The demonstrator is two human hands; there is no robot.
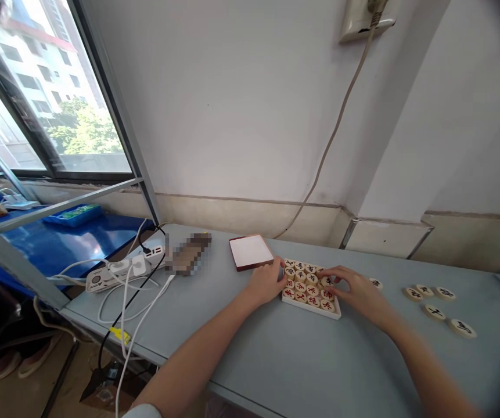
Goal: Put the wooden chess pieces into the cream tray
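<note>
A white box [312, 309] on the desk holds rows of round Chinese chess pieces [301, 287], red characters in the nearer rows and black ones in the farther rows. My left hand [267, 283] has its fingers closed at the box's left edge, steadying it. At the box's right side, my right hand [358, 293] pinches a black-marked Chinese chess piece [328, 281] over the right-hand column; its fingers partly cover nearby pieces. Just right of that hand lies a loose piece [376, 283]. Farther right, several more black-marked pieces [434, 312] are scattered flat.
Behind my left hand lies a dark red-edged box lid [251, 252] with a white inside. A pixelated object [191, 253], a power strip [101, 277] and tangled white cables [145, 310] occupy the left end of the grey desk [310, 366]. A metal frame [145, 200] stands beside the window.
</note>
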